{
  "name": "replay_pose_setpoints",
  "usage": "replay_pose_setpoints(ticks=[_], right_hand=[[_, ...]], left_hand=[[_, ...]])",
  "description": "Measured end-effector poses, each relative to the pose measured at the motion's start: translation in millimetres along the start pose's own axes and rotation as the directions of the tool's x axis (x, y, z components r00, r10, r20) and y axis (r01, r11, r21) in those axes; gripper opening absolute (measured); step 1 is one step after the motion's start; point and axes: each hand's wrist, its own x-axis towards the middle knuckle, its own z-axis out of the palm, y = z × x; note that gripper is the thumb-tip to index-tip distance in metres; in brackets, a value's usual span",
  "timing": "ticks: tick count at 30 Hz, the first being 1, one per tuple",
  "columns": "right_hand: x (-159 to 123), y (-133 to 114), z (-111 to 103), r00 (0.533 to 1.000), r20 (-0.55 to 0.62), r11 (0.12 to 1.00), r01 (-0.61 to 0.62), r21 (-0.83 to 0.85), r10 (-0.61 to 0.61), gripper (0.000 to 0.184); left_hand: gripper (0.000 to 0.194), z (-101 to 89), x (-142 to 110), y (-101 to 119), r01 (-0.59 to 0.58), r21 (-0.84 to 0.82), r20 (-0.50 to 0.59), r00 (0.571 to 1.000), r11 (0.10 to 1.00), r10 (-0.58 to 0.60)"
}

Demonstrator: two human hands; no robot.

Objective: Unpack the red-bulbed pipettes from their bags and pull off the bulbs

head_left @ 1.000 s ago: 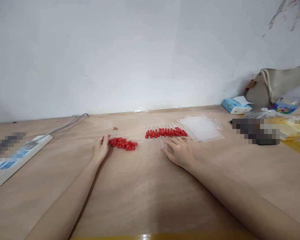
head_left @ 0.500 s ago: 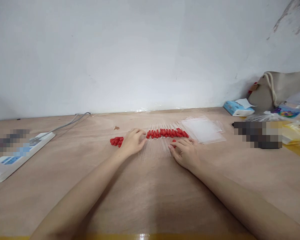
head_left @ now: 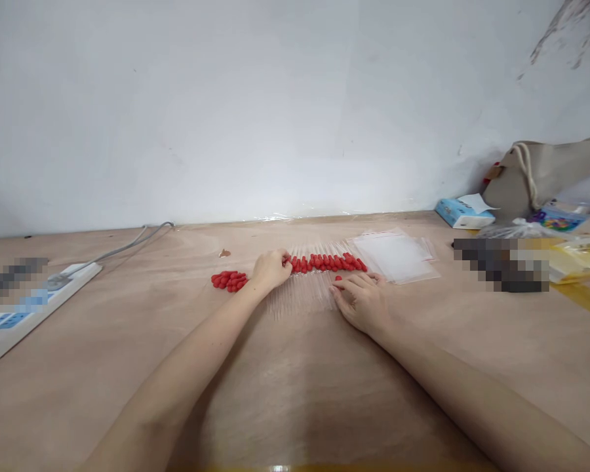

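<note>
A row of small red bulb-shaped pieces (head_left: 329,262) lies across a layer of thin clear tubes (head_left: 299,295). My left hand (head_left: 273,267) is at the row's left end, thumb and fingers pinched on a red piece there. Behind that wrist, on the left, sits a loose pile of red pieces (head_left: 229,280). My right hand (head_left: 361,298) rests at the right side of the tubes, its fingers bent and close together. One red piece (head_left: 338,278) shows at its fingertips; the fingers hide how it is gripped.
Clear flat plastic bags (head_left: 396,255) lie right of the row. Farther right are a blue tissue box (head_left: 465,213), a grey bag (head_left: 545,174) and yellow packaging (head_left: 585,259). A white power strip (head_left: 73,288) with a grey cable lies left. A wall stands behind the table.
My left hand has moved right to the row's left end and its fingers have closed there, uncovering more of the pile. The right hand has hardly moved.
</note>
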Motion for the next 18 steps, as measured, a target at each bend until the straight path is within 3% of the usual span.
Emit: replay_pose_setpoints(ticks=[5,8,11,14,18], right_hand=[[-0.8,0.3,-0.3,1.000,-0.013,1.000,-0.014,0.018,0.014,0.015],[-0.7,-0.4,0.3,1.000,-0.019,1.000,-0.014,0.026,0.014,0.015],[-0.9,-0.8,1.1,0.999,-0.048,0.999,0.008,0.043,-0.005,0.014],[-1.6,-2.3,-0.1,0.993,-0.096,0.995,0.074,0.060,-0.068,0.030],[-1.7,-9.6,-6.5,0.976,-0.101,0.977,0.200,0.072,-0.193,0.046]], left_hand=[[0.027,-14.7,-15.6,-6.4,0.069,-0.118,-0.171,0.981,0.991,-0.089],[0.025,-21.9,-31.9,-12.8,0.054,-0.323,-0.255,0.956,0.945,-0.142],[0.023,-22.3,-52.9,-18.0,0.005,-0.503,-0.255,0.954,0.864,-0.154],[0.019,-20.3,-77.8,-19.7,-0.149,-0.537,-0.254,0.967,0.830,0.010],[0.018,-20.1,-105.9,-15.1,-0.407,-0.434,-0.284,0.909,0.804,0.306]])
